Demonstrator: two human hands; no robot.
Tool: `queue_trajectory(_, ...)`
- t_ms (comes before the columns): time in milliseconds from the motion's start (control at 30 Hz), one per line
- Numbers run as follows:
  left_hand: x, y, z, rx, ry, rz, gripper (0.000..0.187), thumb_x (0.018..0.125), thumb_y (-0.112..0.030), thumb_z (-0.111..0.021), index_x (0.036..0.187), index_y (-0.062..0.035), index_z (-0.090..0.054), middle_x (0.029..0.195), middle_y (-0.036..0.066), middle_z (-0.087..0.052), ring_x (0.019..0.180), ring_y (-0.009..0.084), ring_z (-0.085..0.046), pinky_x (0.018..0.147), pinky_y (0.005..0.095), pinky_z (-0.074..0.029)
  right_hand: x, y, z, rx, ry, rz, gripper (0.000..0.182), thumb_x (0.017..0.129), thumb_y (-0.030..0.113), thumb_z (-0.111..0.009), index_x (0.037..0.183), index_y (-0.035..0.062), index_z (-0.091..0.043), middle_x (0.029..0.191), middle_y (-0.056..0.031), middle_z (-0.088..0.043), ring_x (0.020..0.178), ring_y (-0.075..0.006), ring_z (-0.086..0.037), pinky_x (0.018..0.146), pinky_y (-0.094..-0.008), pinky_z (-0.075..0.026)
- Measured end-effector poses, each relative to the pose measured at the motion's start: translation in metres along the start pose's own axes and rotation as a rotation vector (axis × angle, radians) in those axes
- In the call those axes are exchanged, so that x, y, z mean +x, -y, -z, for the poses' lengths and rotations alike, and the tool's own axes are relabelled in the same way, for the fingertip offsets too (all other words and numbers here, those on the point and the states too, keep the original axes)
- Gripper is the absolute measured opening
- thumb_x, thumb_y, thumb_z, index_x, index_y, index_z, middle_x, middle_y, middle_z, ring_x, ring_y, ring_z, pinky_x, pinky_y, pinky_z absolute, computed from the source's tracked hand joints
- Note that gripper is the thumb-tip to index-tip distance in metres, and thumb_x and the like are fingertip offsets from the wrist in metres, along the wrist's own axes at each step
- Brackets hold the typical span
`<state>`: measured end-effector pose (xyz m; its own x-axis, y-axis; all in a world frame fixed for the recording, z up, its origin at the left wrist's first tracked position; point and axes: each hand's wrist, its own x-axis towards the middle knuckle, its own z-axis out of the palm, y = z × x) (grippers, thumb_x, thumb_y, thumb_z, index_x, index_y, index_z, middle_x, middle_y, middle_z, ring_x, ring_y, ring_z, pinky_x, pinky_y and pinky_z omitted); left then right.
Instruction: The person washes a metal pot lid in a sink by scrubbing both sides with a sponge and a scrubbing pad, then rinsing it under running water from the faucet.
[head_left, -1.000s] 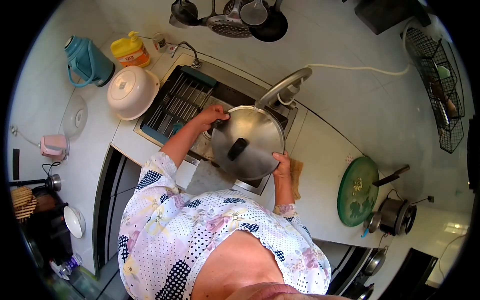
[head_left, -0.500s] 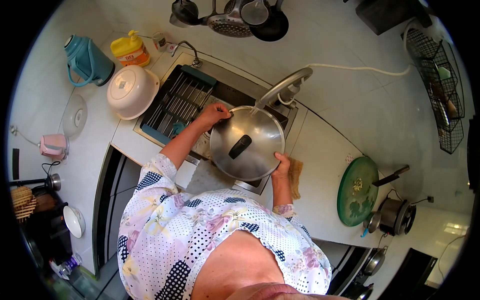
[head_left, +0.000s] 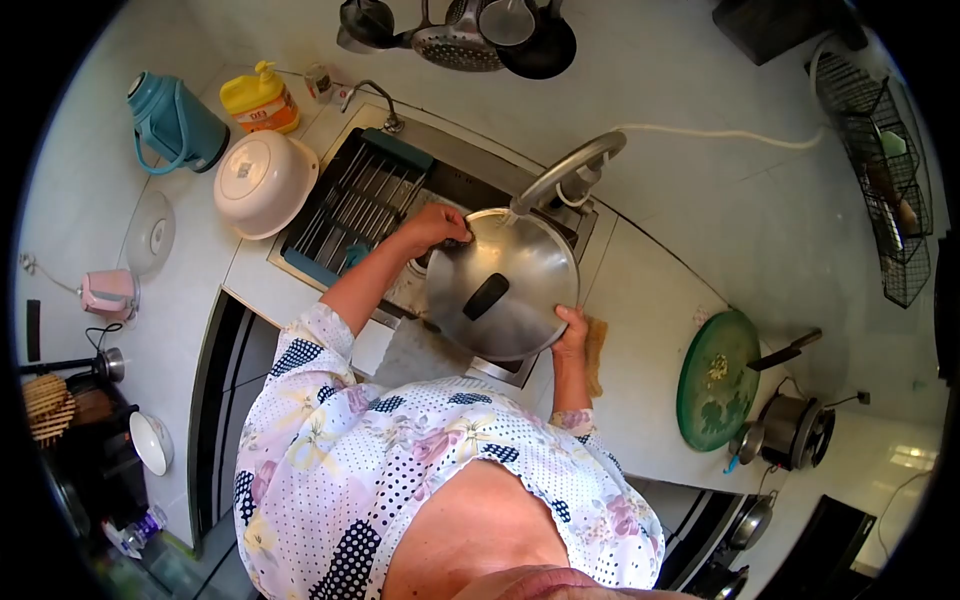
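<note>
A round steel pot lid (head_left: 530, 290) with a black handle (head_left: 485, 296) is over the sink, its handle side facing up. My right hand (head_left: 571, 330) grips its lower right rim, thumb on top. At the upper left rim is my left hand (head_left: 440, 228), fingers pinched together against the edge. A small dark bit shows at those fingertips, too little to name. The curved steel faucet (head_left: 565, 172) reaches over the lid's top edge, with what looks like water falling onto it.
Left of the lid, a dish rack (head_left: 365, 195) sits across the sink. A pink basin (head_left: 262, 185), a yellow pump bottle (head_left: 262, 100) and a blue thermos (head_left: 175, 122) stand beyond. A brown cloth (head_left: 596, 355) lies by my right wrist; a green cutting board (head_left: 712, 400) is farther right.
The lid and both hands have shifted slightly to the right. My left hand stays at the upper left rim, and my right hand keeps its grip.
</note>
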<state>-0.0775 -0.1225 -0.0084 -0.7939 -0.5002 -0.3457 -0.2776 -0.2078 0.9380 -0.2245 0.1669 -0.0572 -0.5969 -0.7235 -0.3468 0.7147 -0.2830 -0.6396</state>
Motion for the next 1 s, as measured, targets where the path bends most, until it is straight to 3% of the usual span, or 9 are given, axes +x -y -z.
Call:
queue_trajectory(233,0.010,0.010,-0.003,0.018,-0.205,0.120,0.013,0.070,-0.012,-0.071,0.072,-0.0030,-0.062,0.069,0.003,-0.059,0.063,0.0126,-0.051,0.059,0.0269,-0.039,-0.003,-0.004,-0.007,-0.048,-0.008,0.016,0.044,0.066,0.007,-0.062,0.108,-0.0023,-0.054,0.097,-0.0117,-0.062,0.086,-0.0239,-0.061,0.080,-0.0355,-0.049)
queue_trajectory(433,0.007,0.005,-0.001,0.030,-0.048,-0.033,0.010,0.070,-0.008,-0.070,0.069,-0.0016,-0.062,0.064,0.004,-0.057,0.057,0.0117,-0.049,0.050,0.0284,-0.038,-0.008,0.003,-0.009,-0.054,0.070,0.004,0.045,0.067,0.007,-0.062,0.110,-0.0024,-0.054,0.097,-0.0114,-0.062,0.086,-0.0234,-0.061,0.080,-0.0350,-0.049)
queue_trajectory(533,0.010,0.003,-0.003,0.103,-0.218,0.022,0.011,0.071,-0.008,-0.069,0.067,-0.0017,-0.061,0.063,0.003,-0.056,0.058,0.0113,-0.050,0.052,0.0279,-0.038,-0.006,0.001,-0.017,-0.049,0.024,0.020,0.045,0.066,0.008,-0.062,0.109,-0.0023,-0.055,0.096,-0.0112,-0.062,0.085,-0.0236,-0.061,0.080,-0.0351,-0.049)
queue_trajectory(633,0.007,-0.001,-0.006,0.128,-0.256,0.005,0.011,0.073,-0.009,-0.069,0.070,-0.0016,-0.061,0.064,0.003,-0.056,0.059,0.0113,-0.050,0.055,0.0271,-0.039,-0.002,-0.003,-0.009,0.000,0.001,0.034,0.045,0.065,0.007,-0.062,0.109,-0.0020,-0.055,0.096,-0.0111,-0.063,0.085,-0.0239,-0.061,0.079,-0.0351,-0.049)
queue_trajectory(733,0.011,0.013,0.002,-0.052,-0.129,-0.072,0.011,0.076,-0.011,-0.068,0.075,-0.0035,-0.060,0.073,0.002,-0.057,0.065,0.0103,-0.051,0.057,0.0258,-0.040,-0.002,0.000,-0.001,0.023,-0.009,0.036,0.046,0.064,0.007,-0.062,0.109,-0.0015,-0.056,0.095,-0.0109,-0.063,0.085,-0.0243,-0.061,0.079,-0.0354,-0.049)
queue_trajectory(833,0.012,0.018,0.012,-0.259,0.052,-0.008,0.009,0.077,-0.009,-0.067,0.079,-0.0032,-0.060,0.075,0.003,-0.058,0.067,0.0101,-0.052,0.061,0.0250,-0.043,-0.005,0.010,-0.001,0.038,0.044,0.023,0.047,0.064,0.007,-0.062,0.109,-0.0012,-0.056,0.095,-0.0107,-0.063,0.084,-0.0244,-0.061,0.078,-0.0354,-0.050)
queue_trajectory(1000,0.006,0.017,0.011,-0.251,0.033,-0.013,0.008,0.078,-0.008,-0.067,0.076,-0.0034,-0.060,0.074,0.001,-0.059,0.068,0.0087,-0.052,0.062,0.0247,-0.043,-0.003,0.010,0.008,0.009,0.036,0.034,0.047,0.063,0.007,-0.062,0.109,-0.0018,-0.056,0.096,-0.0115,-0.063,0.085,-0.0245,-0.062,0.078,-0.0358,-0.050)
